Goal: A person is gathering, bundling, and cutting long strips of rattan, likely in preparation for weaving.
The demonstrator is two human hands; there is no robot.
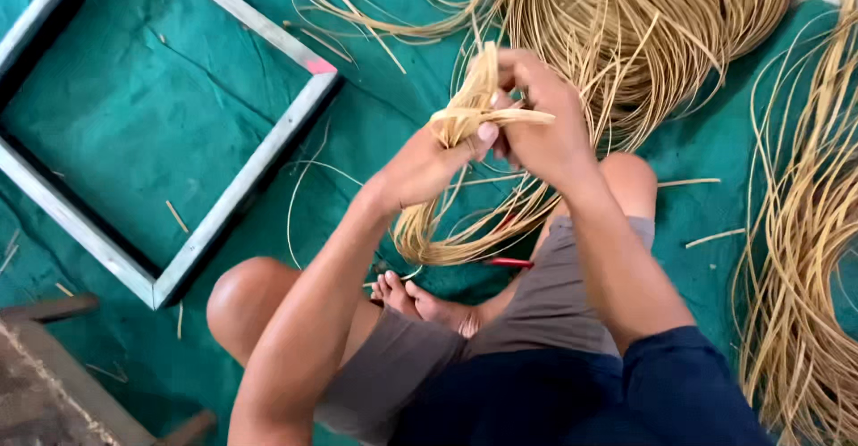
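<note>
A bundle of pale yellow cane strips (pixel 465 115) is folded over at chest height above my crossed legs. My left hand (pixel 429 162) grips the bundle from below, thumb pressed on the fold. My right hand (pixel 536 120) holds the same bundle from the right, fingers wrapped over the folded top. The loose ends of the bundle hang down in a loop (pixel 456 231) toward my bare foot (pixel 407 296).
A square grey wooden frame (pixel 241 178) lies on the green tarp (pixel 161 97) at left. Large heaps of cane strips (pixel 643 26) lie ahead and along the right side (pixel 804 249). A red tool handle (pixel 509 262) lies by my knee. A wooden stool corner (pixel 54 383) is at bottom left.
</note>
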